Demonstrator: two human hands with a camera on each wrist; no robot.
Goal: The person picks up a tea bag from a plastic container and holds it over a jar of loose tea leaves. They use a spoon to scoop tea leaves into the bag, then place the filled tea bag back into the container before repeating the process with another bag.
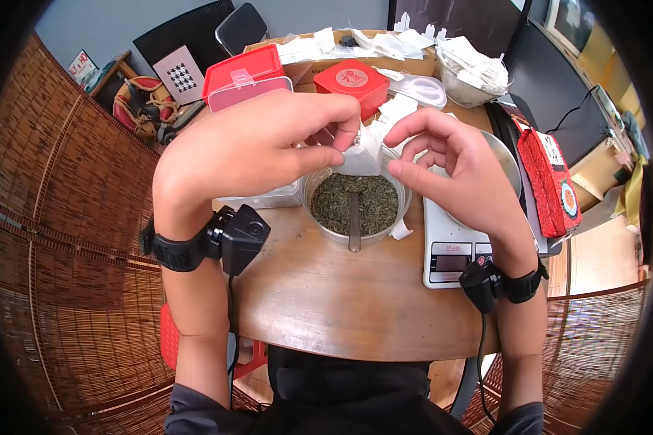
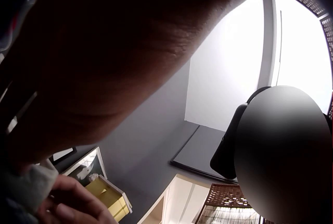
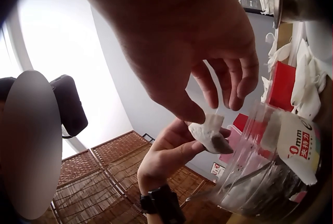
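My left hand (image 1: 261, 141) pinches a small white pouch (image 1: 361, 158) between thumb and fingers, above a clear tub (image 1: 306, 206) of dried green leaves (image 1: 345, 206). A metal spoon (image 1: 354, 225) stands in the leaves, its handle toward the near rim. Just right of the pouch, my right hand (image 1: 461, 170) has bent, spread fingers, with a gap between thumb and forefinger. In the right wrist view the pouch (image 3: 210, 134) bulges with dark contents at its lower end, and the right thumb is close to its top; contact is unclear. The left wrist view shows the pouch (image 2: 34, 185) darkly.
A digital scale (image 1: 450, 250) with a metal bowl (image 1: 506, 163) sits at the right, beside a red packet (image 1: 548, 181). Behind the tub are red-lidded boxes (image 1: 352, 81) and a bowl of white pouches (image 1: 475, 69). A clear container (image 1: 268, 197) stands left of the tub.
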